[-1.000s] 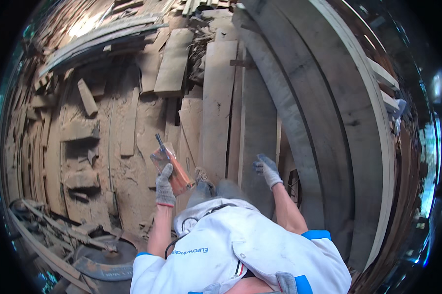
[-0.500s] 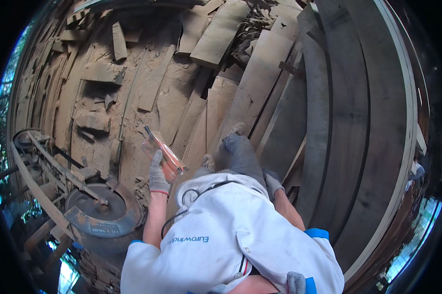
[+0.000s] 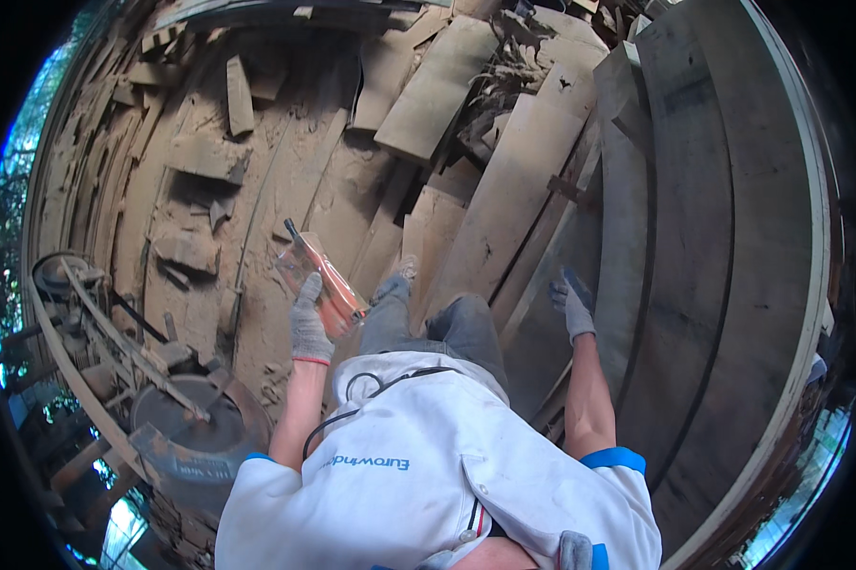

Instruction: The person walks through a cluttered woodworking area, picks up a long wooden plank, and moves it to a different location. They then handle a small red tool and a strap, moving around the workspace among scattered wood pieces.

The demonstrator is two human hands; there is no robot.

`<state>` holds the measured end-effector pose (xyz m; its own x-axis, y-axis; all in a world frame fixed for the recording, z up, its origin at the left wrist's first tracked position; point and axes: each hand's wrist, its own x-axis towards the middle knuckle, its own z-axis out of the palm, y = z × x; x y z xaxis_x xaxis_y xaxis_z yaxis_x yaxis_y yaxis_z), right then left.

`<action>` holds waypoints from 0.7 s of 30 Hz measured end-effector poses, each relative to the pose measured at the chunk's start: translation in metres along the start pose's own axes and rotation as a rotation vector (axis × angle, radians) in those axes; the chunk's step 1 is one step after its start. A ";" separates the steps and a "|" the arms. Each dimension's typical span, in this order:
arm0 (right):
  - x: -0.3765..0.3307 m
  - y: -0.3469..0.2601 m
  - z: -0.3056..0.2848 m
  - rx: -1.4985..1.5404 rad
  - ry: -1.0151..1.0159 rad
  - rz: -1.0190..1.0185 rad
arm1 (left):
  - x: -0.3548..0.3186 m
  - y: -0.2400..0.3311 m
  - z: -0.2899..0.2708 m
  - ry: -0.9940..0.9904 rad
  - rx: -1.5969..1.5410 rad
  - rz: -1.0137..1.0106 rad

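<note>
Here we are with the left hand point(image 3: 308, 328), in a grey knitted glove, closed around an orange packet point(image 3: 335, 299) out on the left, ahead of the white shirt point(image 3: 399, 456). We see shiny clear film over it, the thumb laid across, and a dark tip point(image 3: 291, 228) aimed toward the far left. Over to the right hand point(image 3: 573, 306), gloved too, its fingers darker than the palm: we find it empty, fingers loosely apart, well clear of the packet and close by the long planks point(image 3: 689, 218) that sweep down the right side. Whether it touches any wood, we can't tell! Between the hands we have grey trousers point(image 3: 470, 328) and a dusty shoe point(image 3: 407, 271), just beside a long board point(image 3: 508, 190) running off to the far side. A black cord point(image 3: 390, 385) curls over the shirt's hem. Out on the far left, we spot a small upright block point(image 3: 240, 95) and a chunkier lump point(image 3: 188, 250) on the dusty ground, while at the near left sits a machine with a round wheel point(image 3: 186, 418). Far ahead, a thick slab point(image 3: 437, 90) lies slantwise, scraps of wood beside it.
</note>
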<state>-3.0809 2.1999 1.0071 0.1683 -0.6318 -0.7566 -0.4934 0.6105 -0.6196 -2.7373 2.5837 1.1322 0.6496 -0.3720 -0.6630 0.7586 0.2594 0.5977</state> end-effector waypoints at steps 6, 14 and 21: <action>0.074 0.084 0.060 -0.040 0.011 0.180 | 0.119 0.004 0.001 -0.060 0.127 0.097; 0.070 0.130 0.130 0.017 -0.015 0.309 | 0.185 0.036 0.008 0.028 0.037 0.066; 0.142 0.033 0.158 -0.100 -0.119 0.236 | 0.256 0.047 0.036 0.021 0.042 0.155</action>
<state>-2.9389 2.2058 0.8466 0.1347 -0.4133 -0.9006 -0.6120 0.6801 -0.4036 -2.5374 2.4685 1.0068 0.7602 -0.3119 -0.5699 0.6464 0.2749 0.7118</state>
